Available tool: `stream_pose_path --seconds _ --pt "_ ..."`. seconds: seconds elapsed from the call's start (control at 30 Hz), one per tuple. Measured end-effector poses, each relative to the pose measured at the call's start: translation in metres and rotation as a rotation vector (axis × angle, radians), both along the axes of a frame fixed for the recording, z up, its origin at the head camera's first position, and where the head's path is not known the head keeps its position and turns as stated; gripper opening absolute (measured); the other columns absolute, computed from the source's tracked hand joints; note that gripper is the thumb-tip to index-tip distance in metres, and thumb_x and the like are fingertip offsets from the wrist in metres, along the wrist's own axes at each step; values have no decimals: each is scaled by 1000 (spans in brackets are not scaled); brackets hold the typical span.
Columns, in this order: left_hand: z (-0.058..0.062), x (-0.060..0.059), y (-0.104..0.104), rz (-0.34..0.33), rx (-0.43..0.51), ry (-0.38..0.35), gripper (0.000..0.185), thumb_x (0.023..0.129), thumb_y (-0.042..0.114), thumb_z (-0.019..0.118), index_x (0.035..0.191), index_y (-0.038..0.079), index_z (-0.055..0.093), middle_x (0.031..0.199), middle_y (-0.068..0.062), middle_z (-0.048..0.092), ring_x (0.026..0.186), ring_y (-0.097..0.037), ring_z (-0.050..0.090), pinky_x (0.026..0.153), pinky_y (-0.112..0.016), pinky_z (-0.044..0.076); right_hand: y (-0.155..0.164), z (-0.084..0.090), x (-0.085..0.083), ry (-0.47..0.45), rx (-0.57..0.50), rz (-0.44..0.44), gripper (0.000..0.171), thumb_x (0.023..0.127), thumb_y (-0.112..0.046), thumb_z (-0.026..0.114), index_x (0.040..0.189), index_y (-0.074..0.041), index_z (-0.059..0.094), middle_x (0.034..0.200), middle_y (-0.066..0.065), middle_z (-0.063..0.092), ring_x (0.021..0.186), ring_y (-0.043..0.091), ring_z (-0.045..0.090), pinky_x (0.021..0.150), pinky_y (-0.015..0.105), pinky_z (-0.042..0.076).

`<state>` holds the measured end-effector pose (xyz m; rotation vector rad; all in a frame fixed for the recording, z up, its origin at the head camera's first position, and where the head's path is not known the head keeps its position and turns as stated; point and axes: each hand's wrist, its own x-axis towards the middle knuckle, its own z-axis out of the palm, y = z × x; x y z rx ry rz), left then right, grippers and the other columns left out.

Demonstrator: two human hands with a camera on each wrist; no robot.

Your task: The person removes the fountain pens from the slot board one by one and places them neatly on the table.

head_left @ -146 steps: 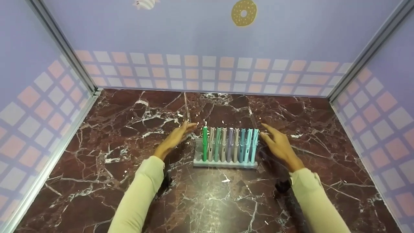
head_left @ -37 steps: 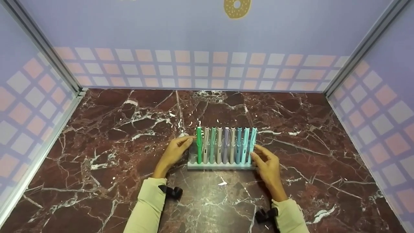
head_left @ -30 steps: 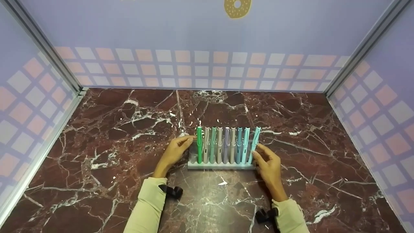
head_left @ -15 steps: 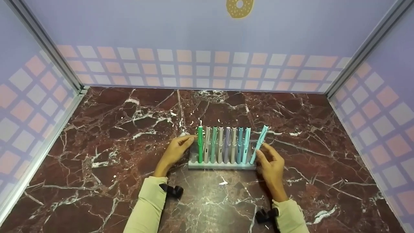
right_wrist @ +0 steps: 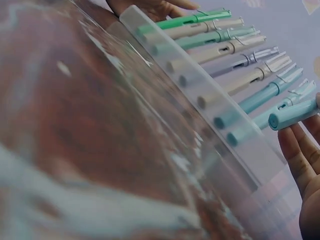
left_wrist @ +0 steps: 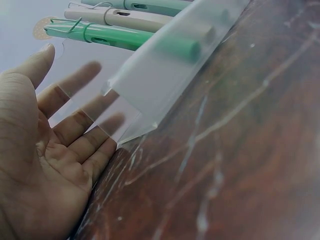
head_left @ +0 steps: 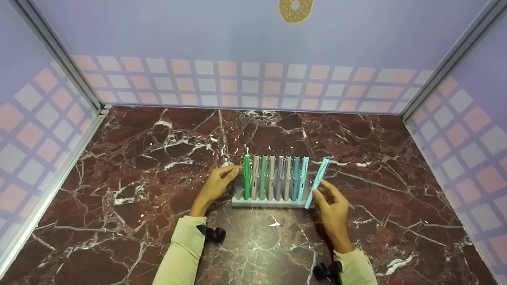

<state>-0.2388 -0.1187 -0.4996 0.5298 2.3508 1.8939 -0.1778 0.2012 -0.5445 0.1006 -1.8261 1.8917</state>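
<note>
Head view: the right hand point(head_left: 332, 202) pinches a light-blue pen point(head_left: 317, 183) between thumb and fingers. The pen is tilted, top leaning to the right, lower end level with the right end of the pen rack point(head_left: 273, 202); whether that end touches the rack cannot be told from this view. Seven further pens point(head_left: 275, 183) stand upright in a row in the rack, from a green pen point(head_left: 246, 177) at the left end to a blue one just beside the held pen. The left hand point(head_left: 216, 185) rests against the left end of the rack, fingers straight, fingertips near the green pen. The rack stands near the middle of the dark red marble tabletop point(head_left: 138, 186).

Right wrist view: the blunt end of the light-blue pen point(right_wrist: 291, 115) is out of its slot and lies apart from the frosted rack wall point(right_wrist: 200, 95), with fingers point(right_wrist: 300, 160) under it. The lower ends of the other pens are visible through the translucent wall, a detail the head view does not show.

Left wrist view: the left hand point(left_wrist: 47, 150) is spread flat, palm open, fingers seen partly through the translucent end of the rack point(left_wrist: 165, 65). The green pen point(left_wrist: 120, 40) and a beige pen point(left_wrist: 135, 20) carry wire clips.

Head view only: tiled panels point(head_left: 253, 85) enclose the tabletop, with a doughnut sticker point(head_left: 295, 9) on the rear wall.
</note>
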Motion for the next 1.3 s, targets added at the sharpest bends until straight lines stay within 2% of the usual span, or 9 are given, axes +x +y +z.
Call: stream_pose_path --seconds 0.17,0.3,0.43,0.7,0.97,1.3 --pt "0 0 1 1 2 10 31 103 9 52 126 -11 62 127 -28 64 124 -42 57 112 -50 40 -2 -1 8 1 17 22 30 87 13 68 114 23 58 89 -1 72 70 8 66 63 20 57" --pt "-1 0 1 -1 2 17 31 103 10 52 126 -10 62 127 -28 64 124 -42 57 112 -51 39 -3 -1 13 11 18 47 29 86 16 66 113 24 57 88 -1 71 67 12 67 60 23 58" --pt "-3 0 0 -6 3 17 31 104 10 52 125 -10 62 126 -28 64 123 -42 57 112 -50 39 -4 -3 19 3 41 50 28 86 16 66 112 22 58 89 -3 71 69 9 67 61 23 58" --pt "-6 -1 0 -14 12 17 32 103 8 52 125 -13 61 127 -30 63 125 -46 55 112 -51 40 -6 -4 31 -25 11 93 30 86 17 65 113 24 55 88 -2 72 64 10 66 56 25 58" --pt "-3 -1 -1 -21 15 13 33 104 9 52 126 -13 61 127 -33 61 126 -47 54 112 -52 39 -8 -5 46 -10 15 125 29 86 19 64 114 24 55 89 0 72 65 10 68 53 25 57" --pt "-2 -2 0 -13 8 9 32 104 9 52 125 -12 62 127 -29 64 125 -42 57 112 -49 41 -10 -4 49 -61 24 154 29 86 17 66 114 22 57 88 1 71 62 10 65 52 26 57"
